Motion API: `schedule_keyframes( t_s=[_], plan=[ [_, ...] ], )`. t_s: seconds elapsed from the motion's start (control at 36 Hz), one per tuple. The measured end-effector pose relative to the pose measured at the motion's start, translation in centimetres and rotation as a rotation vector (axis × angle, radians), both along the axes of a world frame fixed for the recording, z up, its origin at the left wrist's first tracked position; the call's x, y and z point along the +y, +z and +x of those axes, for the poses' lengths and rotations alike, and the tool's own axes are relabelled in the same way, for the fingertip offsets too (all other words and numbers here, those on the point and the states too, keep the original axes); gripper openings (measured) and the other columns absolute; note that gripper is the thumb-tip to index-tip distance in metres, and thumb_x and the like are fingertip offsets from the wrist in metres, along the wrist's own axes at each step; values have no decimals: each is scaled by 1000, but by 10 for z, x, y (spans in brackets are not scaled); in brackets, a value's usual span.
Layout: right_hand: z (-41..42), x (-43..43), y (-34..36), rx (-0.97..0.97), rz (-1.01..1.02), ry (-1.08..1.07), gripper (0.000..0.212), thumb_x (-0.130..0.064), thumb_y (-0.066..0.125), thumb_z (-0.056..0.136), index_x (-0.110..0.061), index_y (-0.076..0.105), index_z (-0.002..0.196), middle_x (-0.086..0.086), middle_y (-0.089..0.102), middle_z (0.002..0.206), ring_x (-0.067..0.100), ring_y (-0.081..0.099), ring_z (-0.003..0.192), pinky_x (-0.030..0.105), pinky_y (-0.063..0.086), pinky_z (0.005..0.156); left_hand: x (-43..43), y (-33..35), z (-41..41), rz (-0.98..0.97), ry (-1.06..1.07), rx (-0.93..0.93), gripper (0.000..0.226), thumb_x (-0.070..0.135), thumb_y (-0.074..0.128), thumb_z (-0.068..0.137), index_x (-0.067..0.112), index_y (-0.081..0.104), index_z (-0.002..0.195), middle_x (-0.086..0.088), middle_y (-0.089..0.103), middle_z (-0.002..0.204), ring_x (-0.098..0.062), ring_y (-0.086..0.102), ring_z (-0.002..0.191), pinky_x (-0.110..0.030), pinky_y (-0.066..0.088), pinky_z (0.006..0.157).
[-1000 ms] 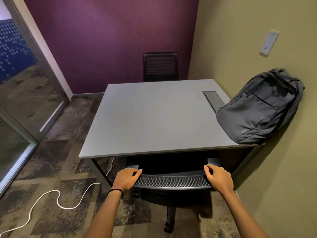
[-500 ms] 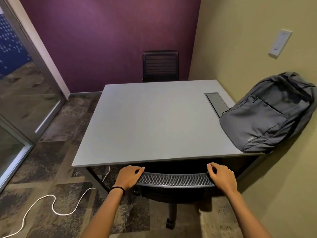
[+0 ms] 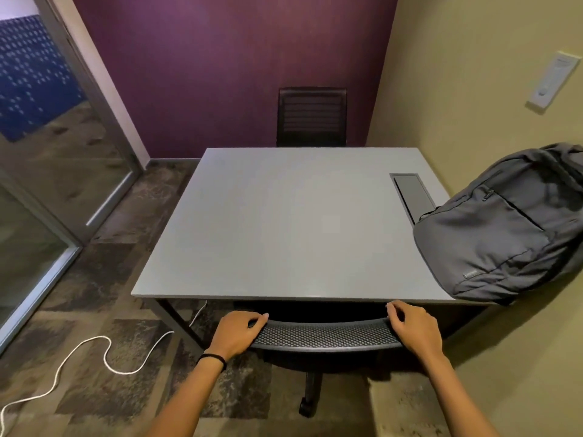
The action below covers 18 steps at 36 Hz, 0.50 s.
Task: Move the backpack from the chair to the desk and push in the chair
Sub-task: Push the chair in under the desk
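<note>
- Surface: a flat grey rectangular counter (image 3: 284,222) fills the centre of the frame, with a dark recessed rectangular panel (image 3: 411,192) set into its right side.
- Task item: the dark grey fabric backpack (image 3: 501,228) rests on the counter's right edge, leaning against the olive-tan wall (image 3: 457,89) at right.
- Chair: the black mesh-backed office chair (image 3: 325,335) sits at lower centre, its seat tucked under the counter's near edge.
- Left hand (image 3: 236,334): fingers curled over the left end of the chair's top rail, gripping it.
- Right hand (image 3: 413,329): fingers curled over the right end of the same rail, gripping it.
- Room: purple rear wall (image 3: 236,58); glass partition (image 3: 41,152) at left; patterned brown carpet (image 3: 94,310); white cable (image 3: 104,351) lying at lower left; second black chair (image 3: 311,116) beyond the counter's far edge.
- Obscured: the near chair's seat is hidden beneath the counter; the backpack is cut off by the right frame edge; the white wall plate (image 3: 555,82) at upper right carries unreadable markings.
</note>
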State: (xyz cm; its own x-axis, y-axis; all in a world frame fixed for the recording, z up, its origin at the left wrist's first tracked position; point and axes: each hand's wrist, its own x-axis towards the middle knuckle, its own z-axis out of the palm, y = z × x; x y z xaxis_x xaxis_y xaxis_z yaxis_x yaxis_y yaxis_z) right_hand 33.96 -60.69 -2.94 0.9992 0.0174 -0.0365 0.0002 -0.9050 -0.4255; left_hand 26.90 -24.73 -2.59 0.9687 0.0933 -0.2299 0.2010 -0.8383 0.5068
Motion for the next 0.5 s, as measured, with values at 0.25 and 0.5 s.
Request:
schedule_keyframes(
  t_s=[0.25, 0.5],
  plan=[
    [17, -15, -3, -23, 35, 55, 26, -41, 45, 91, -25, 64, 97, 0, 72, 90, 9, 54, 66, 20, 42, 62, -17, 1, 2, 16, 57, 7, 37, 43, 41, 95, 23, 71, 104, 1, 73, 105, -15, 65, 97, -31, 50, 89],
    [21, -8, -4, -49, 30, 85, 30, -44, 42, 92, -25, 64, 100, -2, 73, 87, 13, 65, 72, 19, 43, 60, -7, -1, 16, 46, 78, 36, 38, 45, 39, 96, 26, 72, 100, 4, 73, 108, -14, 65, 98, -28, 47, 85]
  ],
)
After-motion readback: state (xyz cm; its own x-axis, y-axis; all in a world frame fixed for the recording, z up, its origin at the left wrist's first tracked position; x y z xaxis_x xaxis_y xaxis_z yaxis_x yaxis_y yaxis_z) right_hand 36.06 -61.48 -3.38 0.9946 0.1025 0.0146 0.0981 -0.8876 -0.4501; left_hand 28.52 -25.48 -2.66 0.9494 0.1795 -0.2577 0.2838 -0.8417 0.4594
